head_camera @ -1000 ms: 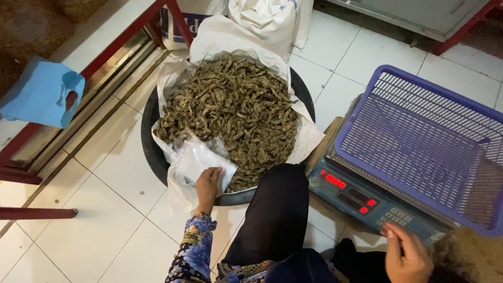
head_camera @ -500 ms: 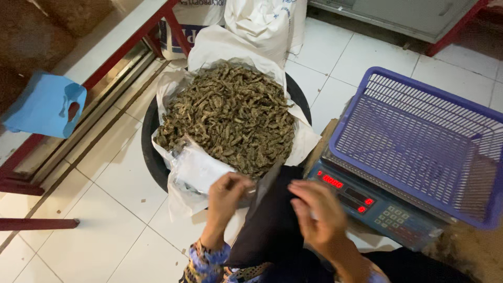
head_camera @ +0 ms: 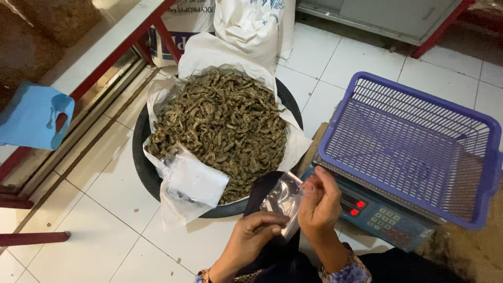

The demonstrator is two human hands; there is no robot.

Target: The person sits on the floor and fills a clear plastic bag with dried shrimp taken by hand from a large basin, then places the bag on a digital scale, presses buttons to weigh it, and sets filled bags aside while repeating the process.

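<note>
Now, hands: left hand (head_camera: 262, 230) and right hand (head_camera: 319, 204) both pinch a small clear bag (head_camera: 283, 202).
Risk: slick bag may slip, dropping beside the basin (head_camera: 141, 162).
Nearby: scale (head_camera: 377, 215), purple basket (head_camera: 414, 147).

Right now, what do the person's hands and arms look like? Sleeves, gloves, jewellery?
Both hands are bare, no gloves. The left hand and right hand each come out of a patterned floral sleeve cuff in blue, purple and white. Rings or a watch cannot be made out.

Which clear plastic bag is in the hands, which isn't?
The small clear bag pinched between both hands; the other bags lie untouched on the basin's rim.
</note>
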